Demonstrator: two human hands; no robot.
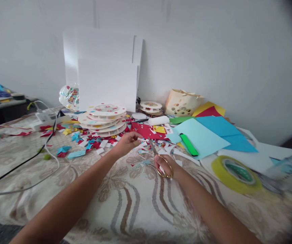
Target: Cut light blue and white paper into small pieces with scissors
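My right hand has its fingers through the gold handles of a pair of scissors, whose blades point up and left toward my other hand. My left hand is closed in a pinch just left of the blade tips; anything between its fingertips is too small to make out. Beyond both hands lies a red sheet of paper sprinkled with white bits. White paper scraps are scattered around the scissors. Cut blue and red paper pieces spread out to the left of my left hand.
Stacked round cardboard discs stand before white boards against the wall. At right lie a light blue sheet, a green cutter, blue paper and yellow tape. Cables cross the left; a cream bag sits behind.
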